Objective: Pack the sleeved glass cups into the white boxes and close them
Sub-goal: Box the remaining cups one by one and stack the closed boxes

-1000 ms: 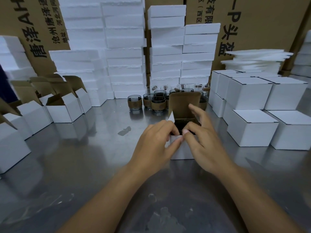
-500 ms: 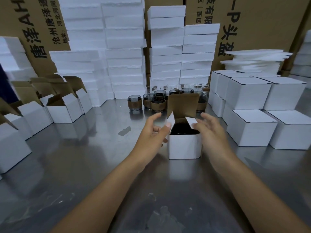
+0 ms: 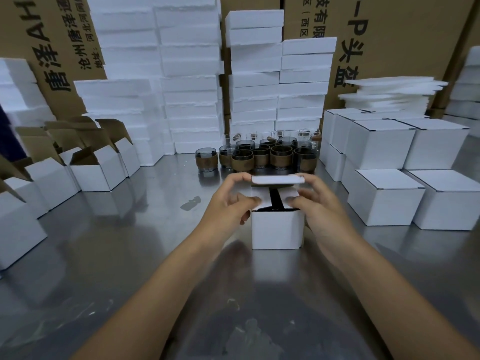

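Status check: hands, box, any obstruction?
Left hand and right hand hold the lid, level above the box. Side flaps in, lid untucked. Nothing in the way.

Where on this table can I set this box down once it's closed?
Bare steel table lies left of the box being closed, up to the open boxes, and along the near edge beside the forearms. Right is crowded with stacked closed boxes; sleeved cups fill the space behind.
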